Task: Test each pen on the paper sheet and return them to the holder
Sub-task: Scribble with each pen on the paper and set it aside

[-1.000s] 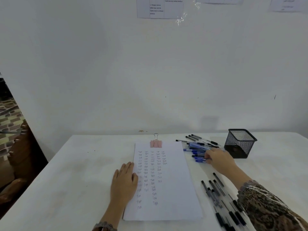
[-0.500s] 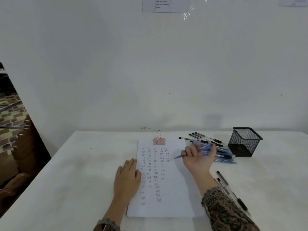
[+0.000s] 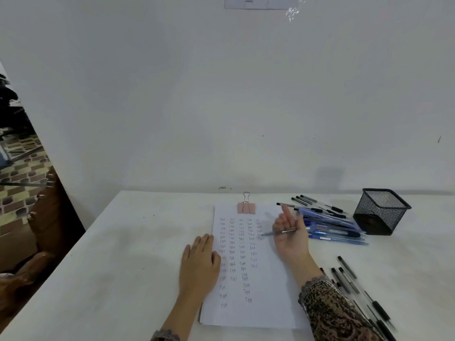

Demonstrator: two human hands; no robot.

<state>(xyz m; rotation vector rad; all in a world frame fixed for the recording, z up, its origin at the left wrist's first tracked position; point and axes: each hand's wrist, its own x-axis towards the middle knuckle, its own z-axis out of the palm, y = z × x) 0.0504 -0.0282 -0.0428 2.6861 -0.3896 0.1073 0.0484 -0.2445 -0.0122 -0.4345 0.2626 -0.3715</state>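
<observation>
A white paper sheet (image 3: 261, 308) with columns of handwritten "Test" words lies on the table, held by a pink binder clip (image 3: 246, 207). My left hand (image 3: 200, 264) rests flat on the sheet's left edge. My right hand (image 3: 290, 236) hovers palm-up over the sheet's upper right part, holding a pen (image 3: 279, 233) whose tip points left at the writing. A pile of blue pens (image 3: 332, 230) lies right of the sheet. The black mesh holder (image 3: 380, 211) stands beyond them, seemingly empty.
Several black pens (image 3: 317, 204) lie behind the blue pile, near the wall. More black pens (image 3: 357, 289) lie at the right front beside my patterned sleeve. The white table (image 3: 123, 254) meets a white wall at the back; its left edge drops off to the floor.
My right hand took a pen from the blue pile, carried it left over the sheet and turned palm-up. My left hand stayed on the paper.
</observation>
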